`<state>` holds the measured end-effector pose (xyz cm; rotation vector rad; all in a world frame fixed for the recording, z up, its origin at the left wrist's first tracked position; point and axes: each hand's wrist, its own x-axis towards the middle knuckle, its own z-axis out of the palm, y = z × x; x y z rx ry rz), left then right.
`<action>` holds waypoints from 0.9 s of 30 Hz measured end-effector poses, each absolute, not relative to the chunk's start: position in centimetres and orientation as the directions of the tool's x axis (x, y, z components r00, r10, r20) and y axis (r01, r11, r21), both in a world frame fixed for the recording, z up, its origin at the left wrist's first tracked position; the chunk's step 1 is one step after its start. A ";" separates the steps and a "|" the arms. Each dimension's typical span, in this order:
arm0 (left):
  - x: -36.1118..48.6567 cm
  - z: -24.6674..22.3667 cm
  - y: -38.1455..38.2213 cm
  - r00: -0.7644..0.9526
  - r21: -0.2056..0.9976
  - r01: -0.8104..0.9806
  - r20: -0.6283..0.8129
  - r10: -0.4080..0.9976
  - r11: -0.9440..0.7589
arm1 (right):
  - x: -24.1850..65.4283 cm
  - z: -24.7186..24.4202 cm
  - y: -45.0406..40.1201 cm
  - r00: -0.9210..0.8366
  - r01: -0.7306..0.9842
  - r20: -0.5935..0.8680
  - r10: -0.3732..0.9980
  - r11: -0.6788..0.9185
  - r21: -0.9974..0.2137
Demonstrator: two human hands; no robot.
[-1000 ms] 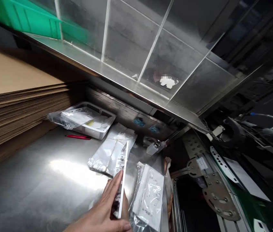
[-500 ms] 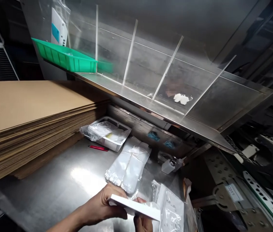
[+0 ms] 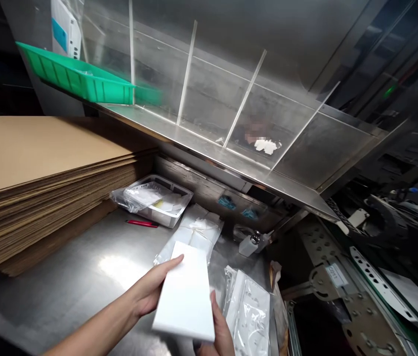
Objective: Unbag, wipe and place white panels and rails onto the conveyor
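A flat white rectangular panel (image 3: 187,296) is held between my two hands above the metal table, its broad plain face toward me. My left hand (image 3: 157,284) grips its left edge, thumb lying on the face. On the right edge, my right hand (image 3: 221,326) is closed round the panel, with its lower fingers hidden behind it. Just beyond lies a bundle of clear plastic bags (image 3: 199,227), partly covered by the panel. White parts in clear plastic (image 3: 249,311) lie to the right of my right hand.
Stacked cardboard sheets (image 3: 46,158) fill the left side. Behind are a grey tray (image 3: 172,215) with bagged pieces, a red cutter (image 3: 141,223) and a small pump bottle (image 3: 249,244). A shelf with clear dividers carries a green bin (image 3: 94,89). Machinery (image 3: 346,291) stands at right.
The panel has turned from nearly edge-on to showing its broad face. My hands have shifted with it to its two sides, and the whole view has moved slightly right.
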<state>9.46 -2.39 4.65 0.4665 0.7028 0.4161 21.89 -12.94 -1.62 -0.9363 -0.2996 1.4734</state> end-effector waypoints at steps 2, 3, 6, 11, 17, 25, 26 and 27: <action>10.4 4.5 -2.4 0.669 0.442 -0.241 -0.570 0.478 0.864 | 22.1 0.5 -12.8 0.052 -0.835 -0.466 0.883 -0.217 -0.505; 10.8 4.4 -2.5 0.654 0.435 -0.258 -0.579 0.487 0.863 | 22.2 1.4 -12.8 0.035 -0.871 -0.499 0.866 -0.219 -0.441; 11.5 3.8 -3.0 0.630 0.455 -0.279 -0.578 0.519 0.846 | 22.6 3.1 -12.9 0.051 -0.908 -0.519 0.853 -0.177 -0.380; 11.8 2.1 -3.3 0.610 0.530 -0.257 -0.560 0.561 0.808 | 23.0 3.4 -13.2 0.033 -0.956 -0.565 0.824 -0.140 -0.259; 10.6 -0.6 -2.9 0.581 0.701 -0.142 -0.512 0.633 0.698 | 21.9 2.9 -13.5 0.226 -0.810 -0.359 0.905 -0.030 -0.586; 9.5 -0.1 -3.9 0.588 0.832 -0.084 -0.404 0.701 0.549 | 20.1 3.1 -13.8 0.249 -0.583 -0.219 0.943 -0.034 -0.811; 9.5 0.0 -4.0 0.593 0.837 -0.089 -0.391 0.703 0.541 | 20.0 3.0 -13.8 0.248 -0.578 -0.217 0.944 -0.036 -0.815; 9.5 0.0 -4.1 0.601 0.842 -0.096 -0.377 0.705 0.532 | 19.9 2.9 -13.8 0.246 -0.573 -0.214 0.945 -0.037 -0.819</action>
